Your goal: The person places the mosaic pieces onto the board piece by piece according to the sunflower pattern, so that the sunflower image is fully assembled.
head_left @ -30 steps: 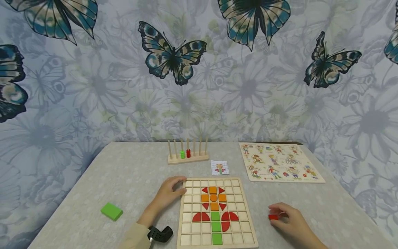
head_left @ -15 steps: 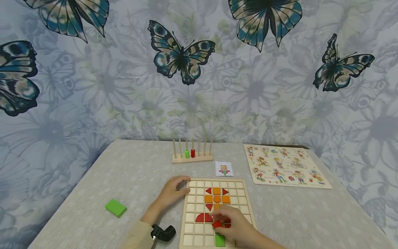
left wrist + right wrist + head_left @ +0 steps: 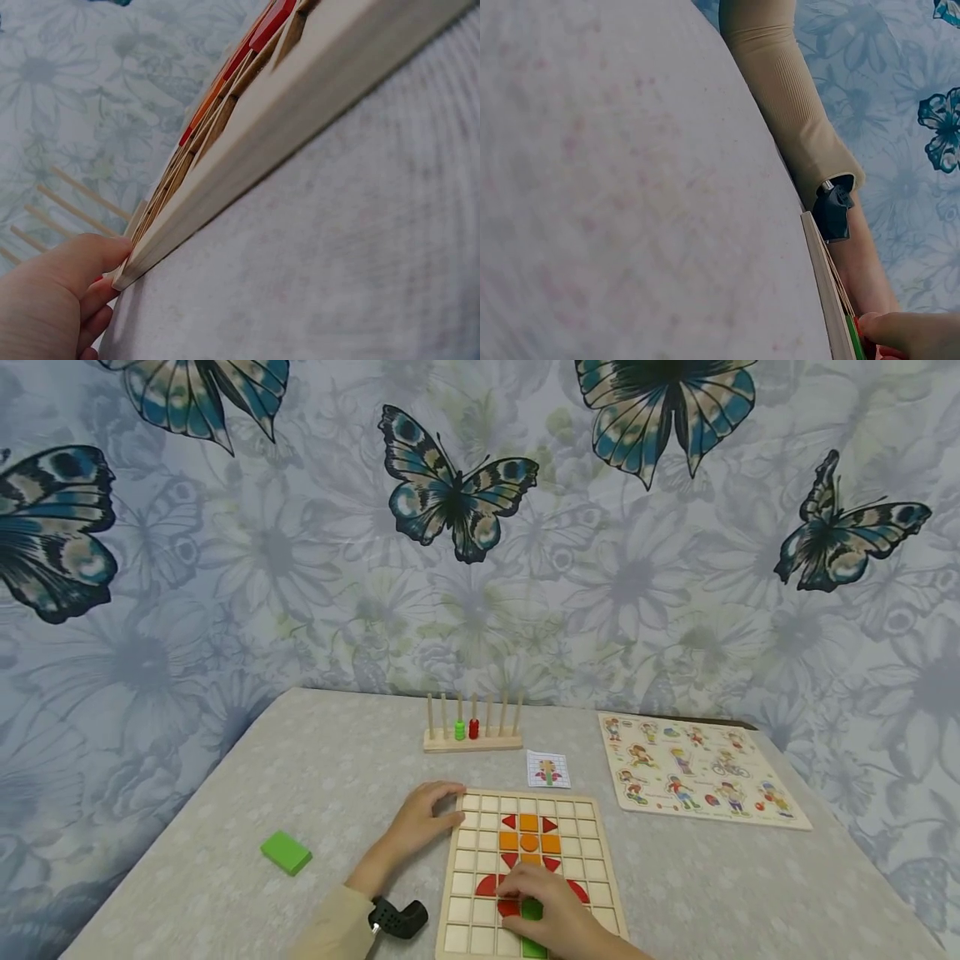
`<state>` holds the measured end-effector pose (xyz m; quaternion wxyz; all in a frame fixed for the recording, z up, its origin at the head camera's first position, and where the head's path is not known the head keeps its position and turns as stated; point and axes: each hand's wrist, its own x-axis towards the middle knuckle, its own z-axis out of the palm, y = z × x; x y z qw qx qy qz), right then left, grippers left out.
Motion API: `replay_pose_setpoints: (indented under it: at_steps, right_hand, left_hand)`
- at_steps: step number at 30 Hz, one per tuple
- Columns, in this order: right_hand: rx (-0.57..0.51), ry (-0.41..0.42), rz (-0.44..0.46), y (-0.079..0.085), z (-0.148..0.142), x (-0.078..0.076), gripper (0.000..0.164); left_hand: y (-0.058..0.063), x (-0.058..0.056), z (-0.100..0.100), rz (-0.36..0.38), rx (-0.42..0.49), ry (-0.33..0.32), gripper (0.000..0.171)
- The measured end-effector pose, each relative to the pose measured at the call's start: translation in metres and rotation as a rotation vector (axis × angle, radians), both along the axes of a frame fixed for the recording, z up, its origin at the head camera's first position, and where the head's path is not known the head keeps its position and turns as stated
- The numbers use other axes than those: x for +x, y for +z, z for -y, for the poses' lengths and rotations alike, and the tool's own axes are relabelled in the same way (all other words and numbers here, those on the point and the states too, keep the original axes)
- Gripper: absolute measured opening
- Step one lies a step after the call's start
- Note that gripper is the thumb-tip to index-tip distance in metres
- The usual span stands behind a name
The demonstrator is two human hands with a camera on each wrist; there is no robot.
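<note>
A wooden grid board (image 3: 467, 839) lies on the table, with coloured flat pieces set in its middle columns. My left hand (image 3: 423, 818) grips its far left corner; in the left wrist view the thumb lies on top of the frame. Over the board's lower middle, my right hand (image 3: 555, 906) has thumb and fingers at a red quarter-circle piece (image 3: 508, 907), in the cell left of the green squares (image 3: 532, 908). The hand covers part of the red pieces beside it. Higher up are orange squares (image 3: 528, 822), an orange disc (image 3: 529, 842) and red triangles (image 3: 550, 824).
Behind the board lies a small pattern card (image 3: 548, 769). A wooden peg stand (image 3: 472, 743) with green and red beads is farther back. A picture puzzle board (image 3: 701, 772) lies at the right, and a green block (image 3: 286, 852) at the left.
From the table at the right, my right hand has carried the red piece over the board to a cell left of the green column. The left hand stays at the corner. The head view has shifted slightly.
</note>
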<state>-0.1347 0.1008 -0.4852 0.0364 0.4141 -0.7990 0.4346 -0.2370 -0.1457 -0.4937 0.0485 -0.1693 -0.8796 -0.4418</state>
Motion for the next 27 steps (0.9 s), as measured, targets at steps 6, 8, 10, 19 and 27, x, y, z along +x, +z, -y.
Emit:
replay_pose_setpoints:
  at_steps: [6,8,10,19,27]
  right_hand:
    - [-0.066,0.056,-0.098,-0.011,-0.004,-0.004,0.013]
    - [-0.059,0.073,-0.135,-0.013,-0.003,-0.004,0.012]
    - [-0.046,0.075,-0.151,-0.013,-0.002,-0.003,0.012]
    - [-0.047,0.080,-0.093,-0.015,-0.002,0.001,0.011]
    - [-0.004,0.059,-0.112,-0.010,-0.011,0.001,0.010]
  left_hand:
    - [-0.003,-0.004,-0.005,-0.034,-0.005,-0.012,0.035]
    - [-0.004,-0.003,-0.005,-0.040,-0.006,-0.007,0.034]
    - [-0.005,-0.002,-0.003,-0.036,-0.003,-0.002,0.034]
    - [-0.009,0.004,-0.002,-0.023,0.011,-0.017,0.034]
    - [-0.007,0.001,-0.011,-0.016,0.022,-0.043,0.035]
